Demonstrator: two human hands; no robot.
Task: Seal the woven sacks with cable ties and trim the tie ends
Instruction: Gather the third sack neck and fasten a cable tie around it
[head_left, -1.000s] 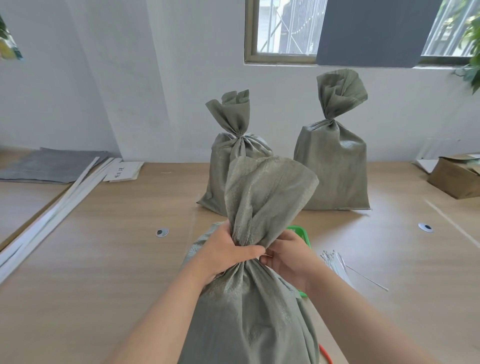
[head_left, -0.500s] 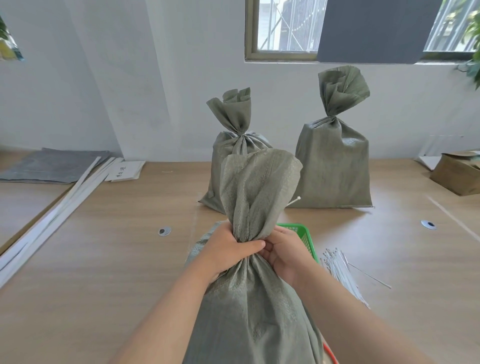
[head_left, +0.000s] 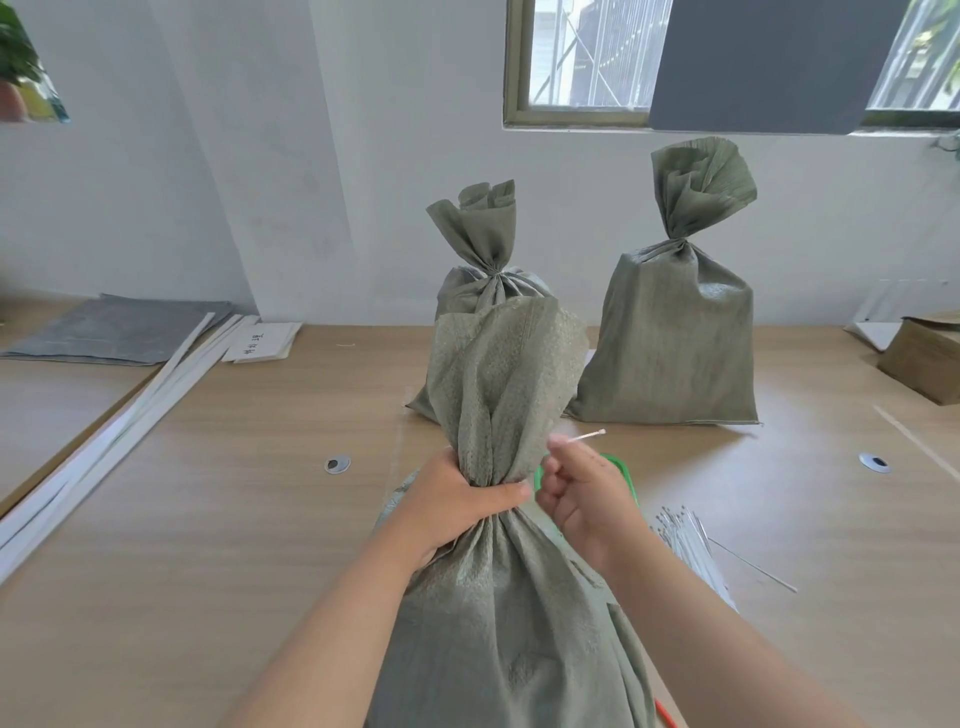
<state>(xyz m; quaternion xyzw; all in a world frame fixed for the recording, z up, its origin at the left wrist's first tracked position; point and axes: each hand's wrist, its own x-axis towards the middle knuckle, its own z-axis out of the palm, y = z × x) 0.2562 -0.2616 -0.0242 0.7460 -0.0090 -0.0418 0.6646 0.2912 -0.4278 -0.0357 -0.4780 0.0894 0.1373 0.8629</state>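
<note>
Tie poised at the neck
My left hand (head_left: 457, 501) clenches the gathered neck of the near sack (head_left: 498, 623); my right hand (head_left: 582, 499) pinches a cable tie (head_left: 587, 436) just beside it, which I judge needs looping round next

The sack (head_left: 498, 613) is rough green woven cloth. The table (head_left: 218, 545) is smooth, pale wood. The ties (head_left: 685, 540) look like shiny white plastic.
</note>
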